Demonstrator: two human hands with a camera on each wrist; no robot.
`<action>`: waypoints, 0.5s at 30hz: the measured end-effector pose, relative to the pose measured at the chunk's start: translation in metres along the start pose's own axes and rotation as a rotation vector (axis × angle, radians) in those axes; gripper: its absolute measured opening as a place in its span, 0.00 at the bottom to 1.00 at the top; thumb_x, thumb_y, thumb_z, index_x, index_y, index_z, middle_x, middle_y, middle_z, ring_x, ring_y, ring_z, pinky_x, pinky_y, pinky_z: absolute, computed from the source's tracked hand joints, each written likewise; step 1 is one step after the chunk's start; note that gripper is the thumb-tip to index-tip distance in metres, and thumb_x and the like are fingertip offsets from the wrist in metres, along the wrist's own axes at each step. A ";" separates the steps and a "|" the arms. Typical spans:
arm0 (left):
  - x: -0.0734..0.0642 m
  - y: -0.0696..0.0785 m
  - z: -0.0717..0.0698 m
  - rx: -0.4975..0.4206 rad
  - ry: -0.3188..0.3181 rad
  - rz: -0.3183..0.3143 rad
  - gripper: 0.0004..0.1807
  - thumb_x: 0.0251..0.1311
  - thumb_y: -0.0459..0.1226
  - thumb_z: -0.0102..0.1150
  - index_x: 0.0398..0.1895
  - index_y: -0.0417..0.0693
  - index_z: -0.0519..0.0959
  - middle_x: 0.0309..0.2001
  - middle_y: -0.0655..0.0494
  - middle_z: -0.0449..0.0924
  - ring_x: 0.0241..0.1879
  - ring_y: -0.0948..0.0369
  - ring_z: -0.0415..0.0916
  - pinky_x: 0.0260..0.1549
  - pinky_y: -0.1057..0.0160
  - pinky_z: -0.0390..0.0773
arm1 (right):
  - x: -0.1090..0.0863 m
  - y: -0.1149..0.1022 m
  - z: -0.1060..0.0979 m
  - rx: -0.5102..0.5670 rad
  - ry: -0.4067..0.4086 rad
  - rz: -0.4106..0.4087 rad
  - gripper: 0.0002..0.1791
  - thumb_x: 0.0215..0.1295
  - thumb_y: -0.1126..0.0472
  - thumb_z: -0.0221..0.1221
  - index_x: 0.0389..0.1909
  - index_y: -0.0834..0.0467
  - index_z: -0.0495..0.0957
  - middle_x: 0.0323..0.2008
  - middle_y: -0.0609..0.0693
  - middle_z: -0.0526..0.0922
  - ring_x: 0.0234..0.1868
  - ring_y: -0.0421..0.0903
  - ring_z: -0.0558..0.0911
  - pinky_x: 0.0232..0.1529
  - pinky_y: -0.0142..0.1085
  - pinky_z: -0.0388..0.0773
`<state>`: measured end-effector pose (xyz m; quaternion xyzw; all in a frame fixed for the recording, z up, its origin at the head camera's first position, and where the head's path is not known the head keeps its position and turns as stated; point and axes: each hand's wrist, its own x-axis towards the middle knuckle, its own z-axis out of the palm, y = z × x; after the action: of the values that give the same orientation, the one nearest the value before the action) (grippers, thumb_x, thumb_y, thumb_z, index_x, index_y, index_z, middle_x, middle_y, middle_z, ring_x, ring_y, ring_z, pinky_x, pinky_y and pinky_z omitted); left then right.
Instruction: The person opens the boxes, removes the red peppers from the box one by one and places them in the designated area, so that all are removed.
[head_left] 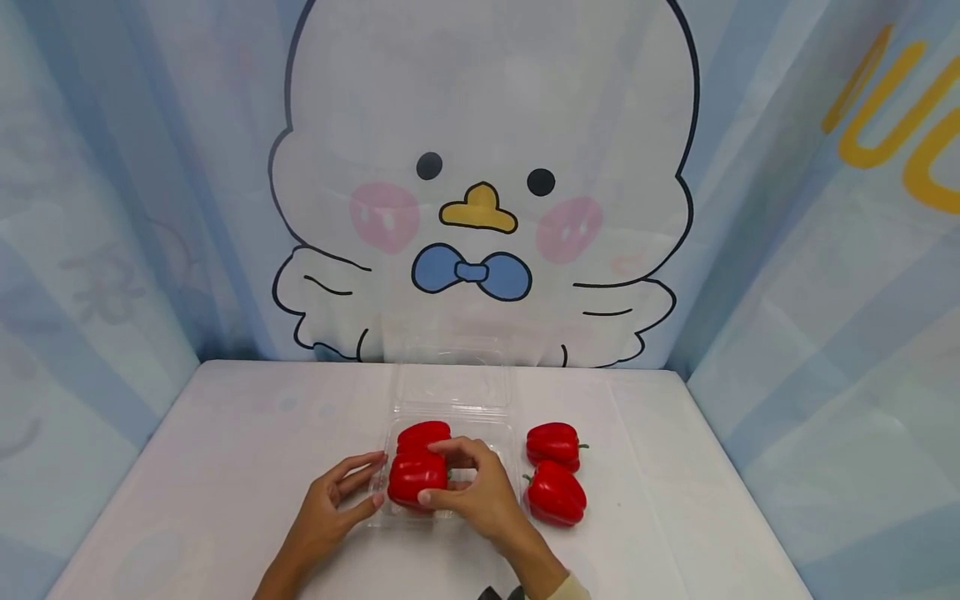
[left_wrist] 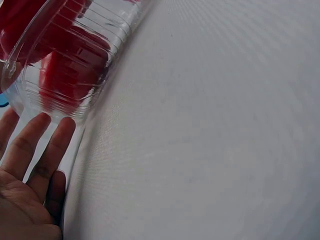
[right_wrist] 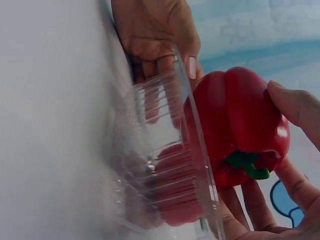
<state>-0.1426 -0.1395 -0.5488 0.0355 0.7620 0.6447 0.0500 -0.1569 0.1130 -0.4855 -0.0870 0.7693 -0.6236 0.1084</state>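
Observation:
My right hand [head_left: 480, 492] grips a red bell pepper [right_wrist: 237, 125] between thumb and fingers, over the front left of a clear plastic container [head_left: 491, 437]. In the right wrist view its green stem [right_wrist: 250, 164] shows. Another red pepper [head_left: 424, 433] sits inside the container behind it, seen through the ribbed wall in the left wrist view. Beside the container's left end is my left hand [head_left: 327, 510], fingers mostly straight, fingertips at the clear wall [left_wrist: 55, 95]. Its thumb lies near the rim.
Two more red peppers, a rear one [head_left: 553, 446] and a front one [head_left: 556, 495], lie right of the container on the white table [head_left: 675, 500]. The clear lid [head_left: 452, 387] is folded back. A printed curtain [head_left: 480, 108] stands behind the table.

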 end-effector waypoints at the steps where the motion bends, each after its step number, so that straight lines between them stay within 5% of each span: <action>1: 0.000 0.000 0.000 0.002 0.003 -0.002 0.32 0.65 0.41 0.74 0.71 0.49 0.76 0.72 0.51 0.79 0.72 0.49 0.76 0.66 0.61 0.80 | 0.000 -0.001 -0.001 -0.004 0.005 -0.002 0.30 0.57 0.58 0.80 0.62 0.47 0.83 0.62 0.53 0.81 0.58 0.50 0.81 0.57 0.42 0.89; 15: 0.001 -0.001 0.000 -0.013 -0.006 -0.005 0.31 0.66 0.36 0.73 0.71 0.47 0.75 0.73 0.47 0.78 0.71 0.47 0.78 0.62 0.64 0.83 | -0.006 -0.017 -0.025 -0.037 0.075 -0.042 0.33 0.56 0.55 0.80 0.63 0.50 0.81 0.63 0.53 0.81 0.61 0.53 0.80 0.57 0.40 0.89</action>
<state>-0.1432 -0.1394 -0.5496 0.0352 0.7577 0.6494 0.0538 -0.1584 0.1347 -0.4633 -0.0818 0.7823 -0.6141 0.0649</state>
